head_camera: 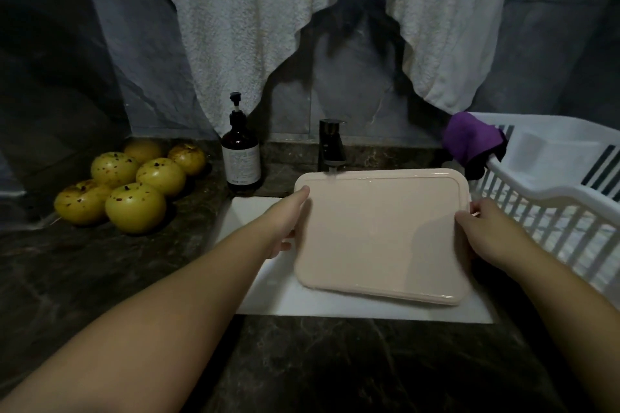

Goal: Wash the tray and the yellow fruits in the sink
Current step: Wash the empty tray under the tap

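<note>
A pale pink rectangular tray (379, 235) is held flat over the white sink (268, 292), its far edge under the black tap (331, 146), where a thin stream of water lands. My left hand (288, 218) grips the tray's left edge, thumb on top and fingers underneath. My right hand (483, 231) grips the right edge the same way. Several yellow fruits (134, 184) with dark specks lie in a pile on the dark counter at the left, apart from both hands.
A brown pump bottle (241, 157) stands between the fruits and the tap. A white slatted basket (550, 191) sits at the right with a purple cloth (471, 139) over its rim. A white towel (302, 17) hangs on the wall above. Dark marble counter (318, 365) runs along the front.
</note>
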